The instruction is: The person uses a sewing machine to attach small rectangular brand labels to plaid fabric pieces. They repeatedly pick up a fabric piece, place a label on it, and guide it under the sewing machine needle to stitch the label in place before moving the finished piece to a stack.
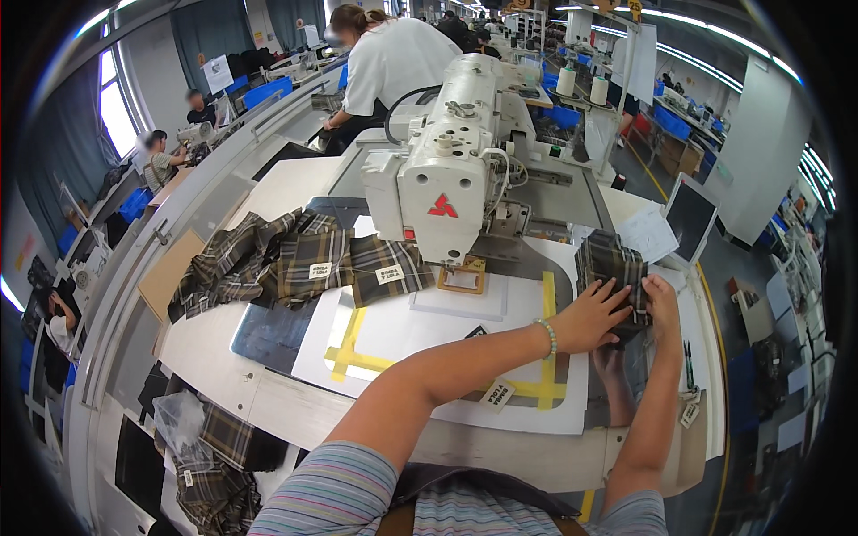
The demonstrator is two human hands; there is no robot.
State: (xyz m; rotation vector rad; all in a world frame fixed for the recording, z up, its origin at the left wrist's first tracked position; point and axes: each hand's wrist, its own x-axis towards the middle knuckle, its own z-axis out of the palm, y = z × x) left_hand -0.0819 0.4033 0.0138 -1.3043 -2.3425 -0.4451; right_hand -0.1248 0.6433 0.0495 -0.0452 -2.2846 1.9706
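A stack of dark brown plaid fabric pieces (pixel 609 257) lies at the right side of the sewing machine's table. My left hand (pixel 590 317), with a beaded bracelet at the wrist, reaches across and holds the near part of the stack, its fingers spread over it. At the stack's right edge, my right hand (pixel 662 305) has its fingers bent around the fabric. The stack and the hands hide part of each other. A large white sewing machine head (pixel 444 192) stands left of the stack, above a small framed clamp (pixel 462 279).
Labelled plaid pieces (pixel 308 263) pile up left of the machine. A white template sheet (pixel 447 357) with yellow tape covers the table's middle, a loose label (pixel 497 395) on it. More plaid fabric (pixel 219 482) lies lower left. A monitor (pixel 690 219) stands right; a co-worker (pixel 393 67) bends behind.
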